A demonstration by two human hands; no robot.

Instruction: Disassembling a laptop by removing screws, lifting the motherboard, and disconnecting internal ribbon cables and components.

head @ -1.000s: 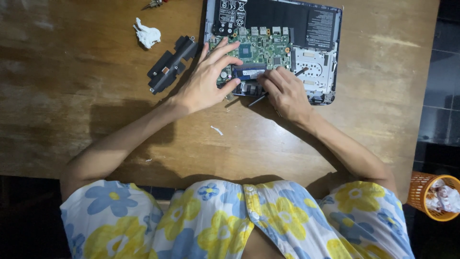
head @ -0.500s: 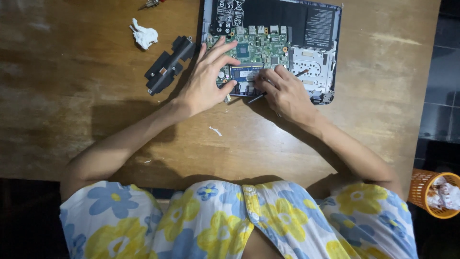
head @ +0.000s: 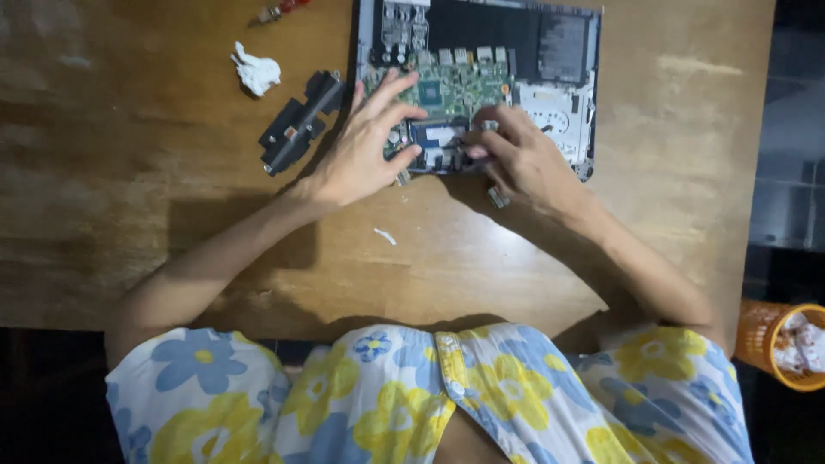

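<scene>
**Two hands deep in an opened laptop**

A wooden bench point(head: 172, 215) fills most of the view, its far edge cut off at the top. On it lies one opened laptop point(head: 567, 51), bottom cover off, its upper part running out of sight. Inside I can make out one green board point(head: 455, 86) with small parts too fine to tell apart, and a pale round drive area to the right of it.

The left hand point(head: 357, 159) is spread wide, fingers fanned over the left end of the board, thumb resting by a small blue-and-white card point(head: 438, 136) near the laptop's front edge. The hand holds nothing; it only presses down. The right hand point(head: 520, 159) is curled into a narrow grip at the card's right end, fingertips pinched together there. Whether it holds a small tool or just the card's edge I cannot tell, as the fingers hide it. The card sits right between the two hands, touched from both sides.

Left of the laptop lies one black plastic piece point(head: 301, 120), long and angled, just beside the left hand's fingers. Further left is one crumpled white tissue point(head: 256, 70). One small white scrap point(head: 385, 235) lies on the bench near the left wrist. At the top edge a red-handled tool point(head: 279, 10) is mostly cut off. At the lower right, off the bench, one orange basket point(head: 786, 344) holds white scraps, partly out of frame.
</scene>
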